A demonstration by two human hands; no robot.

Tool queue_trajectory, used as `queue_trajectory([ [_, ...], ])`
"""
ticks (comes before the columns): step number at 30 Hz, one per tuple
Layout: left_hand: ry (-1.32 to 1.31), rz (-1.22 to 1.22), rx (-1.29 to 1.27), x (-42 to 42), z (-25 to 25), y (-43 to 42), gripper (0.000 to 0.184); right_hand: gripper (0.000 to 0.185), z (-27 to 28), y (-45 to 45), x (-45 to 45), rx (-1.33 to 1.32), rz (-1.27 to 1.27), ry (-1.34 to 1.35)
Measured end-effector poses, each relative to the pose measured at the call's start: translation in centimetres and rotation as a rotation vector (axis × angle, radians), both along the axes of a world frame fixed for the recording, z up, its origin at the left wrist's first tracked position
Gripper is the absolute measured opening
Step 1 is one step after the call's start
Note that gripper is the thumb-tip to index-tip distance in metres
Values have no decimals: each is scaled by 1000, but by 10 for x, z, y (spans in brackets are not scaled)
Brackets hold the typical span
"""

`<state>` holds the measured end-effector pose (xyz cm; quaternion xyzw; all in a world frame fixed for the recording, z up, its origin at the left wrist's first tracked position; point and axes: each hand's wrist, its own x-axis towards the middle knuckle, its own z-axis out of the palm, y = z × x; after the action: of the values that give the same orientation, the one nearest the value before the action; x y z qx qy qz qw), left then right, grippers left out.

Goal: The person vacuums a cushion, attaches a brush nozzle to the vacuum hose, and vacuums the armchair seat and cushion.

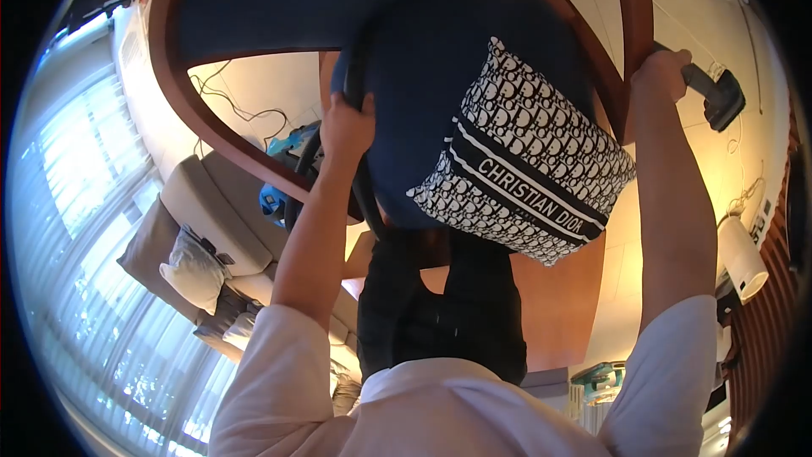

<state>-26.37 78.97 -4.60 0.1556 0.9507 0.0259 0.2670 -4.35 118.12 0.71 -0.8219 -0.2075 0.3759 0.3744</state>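
Note:
My left hand (348, 129) is closed around a black hose (365, 195) that runs along the left edge of a navy chair seat (406, 110). On the right, beside the chair's wooden arm (633, 25), my right hand (664, 74) grips a dark grey vacuum nozzle (723, 101) with a wide head pointing right. Between my hands a black-and-white cushion (533, 152), lettered "CHRISTIAN DIOR", lies tilted on the seat. The navy backrest (279, 0) in its curved wooden frame (169, 68) fills the upper left.
A grey sofa (216, 207) with a pale cushion (194, 271) stands at left, before a curtained window (85, 178). Black cables (237, 106) lie on the floor near a blue object (272, 201). A white cylinder (743, 258) is at the right.

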Motion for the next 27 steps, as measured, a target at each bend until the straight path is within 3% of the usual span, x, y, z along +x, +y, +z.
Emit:
queue_trajectory([
  [10,-61,76,-28,-4,-3,-26,59,77,-1,-1,4,8,18,-35],
  [13,24,49,-14,-1,-16,-27,55,77,0,-5,4,-57,17,-32],
  [16,31,65,14,1,0,-38,54,76,1,-1,0,-43,23,-11],
  [19,-30,82,-11,-2,-5,-38,54,76,-21,5,19,-85,66,-94],
  [21,-30,75,7,-6,-8,-35,55,76,-18,6,13,-117,86,-142],
  [24,52,85,-22,3,-1,-42,55,76,-6,3,4,23,1,-12],
  [27,83,156,-71,-8,-6,-53,58,78,2,-3,0,-47,-18,-49],
])
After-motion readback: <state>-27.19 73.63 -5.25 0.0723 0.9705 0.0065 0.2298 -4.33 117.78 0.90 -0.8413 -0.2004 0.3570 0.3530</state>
